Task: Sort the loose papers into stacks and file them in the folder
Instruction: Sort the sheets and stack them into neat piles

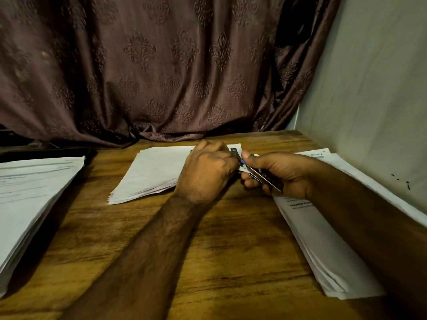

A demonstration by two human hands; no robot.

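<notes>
Three stacks of white printed papers lie on the wooden table: a left stack (30,195), a middle stack (150,172) and a right stack (323,250). My left hand (205,172) rests with curled fingers on the right end of the middle stack, pinching its corner. My right hand (279,174) grips a dark metal stapler (261,176) with a blue tip, its nose at that same corner beside my left fingers. My right forearm lies across the right stack. No folder can be made out.
A brown patterned curtain (161,65) hangs behind the table and drapes onto its back edge. A grey wall (381,88) runs along the right side. A dark flat object (46,152) sits behind the left stack. Bare wood (184,262) lies between the stacks.
</notes>
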